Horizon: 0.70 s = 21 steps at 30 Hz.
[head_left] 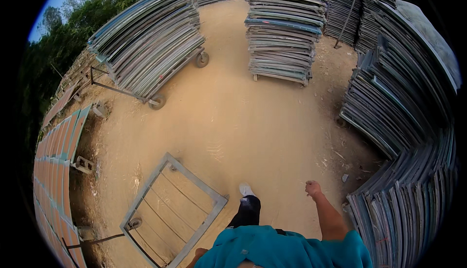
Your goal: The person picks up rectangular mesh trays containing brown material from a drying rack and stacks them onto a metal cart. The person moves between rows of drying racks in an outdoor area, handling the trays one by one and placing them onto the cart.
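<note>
My right hand hangs at my side in a loose fist with nothing in it, above bare sandy ground. It is a short way from the stacked grey frames on my right. My left hand is hidden under my teal shirt; only a bit of the arm shows at the bottom edge. A grey metal frame cart with thin cross wires and small wheels lies flat on the ground just left of my legs. One foot in a white shoe steps forward.
Tall stacks of flat grey trays stand ahead and along the right side. A wheeled cart loaded with trays stands at the left. Rows of trays with reddish contents lie on the far left. Sandy ground lies between.
</note>
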### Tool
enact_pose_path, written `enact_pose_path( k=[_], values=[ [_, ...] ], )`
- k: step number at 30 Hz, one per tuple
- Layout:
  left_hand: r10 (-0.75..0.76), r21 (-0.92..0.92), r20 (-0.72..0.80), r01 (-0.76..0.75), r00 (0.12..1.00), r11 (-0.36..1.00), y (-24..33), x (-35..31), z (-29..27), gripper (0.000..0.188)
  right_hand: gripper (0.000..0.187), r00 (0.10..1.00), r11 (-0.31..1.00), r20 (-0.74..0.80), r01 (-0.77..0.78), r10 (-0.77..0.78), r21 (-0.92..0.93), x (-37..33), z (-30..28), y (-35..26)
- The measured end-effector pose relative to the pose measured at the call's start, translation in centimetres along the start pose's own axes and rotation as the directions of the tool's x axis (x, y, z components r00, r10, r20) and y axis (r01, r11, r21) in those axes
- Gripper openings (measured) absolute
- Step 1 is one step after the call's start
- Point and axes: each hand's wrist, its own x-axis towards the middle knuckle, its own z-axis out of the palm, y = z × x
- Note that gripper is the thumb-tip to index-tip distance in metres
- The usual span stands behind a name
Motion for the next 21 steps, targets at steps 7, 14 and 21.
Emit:
enact_pose_path(
  k=[7,14,21],
  values=[
    [0.118,0.081,-0.047,-0.114,0.992,0.990,0.9,14.8,-19.8,0.012,0.034,0.960,0.956,0.279,0.119,-0.041,-0.268,9.8,7.0,-17.0],
    [-0.139,-0.973,-0.212,-0.195,0.967,0.125,13.1,24.7,-54.0,0.037,0.025,0.834,0.769,0.493,0.141,0.247,-0.623,15.2,8.0,-20.8],
    [-0.191,-0.964,-0.125,-0.074,0.974,0.257,10.5,38.9,-71.4,0.033,0.019,0.744,0.630,0.174,-0.390,0.645,-0.671,29.8,11.4,-32.0]
  ],
)
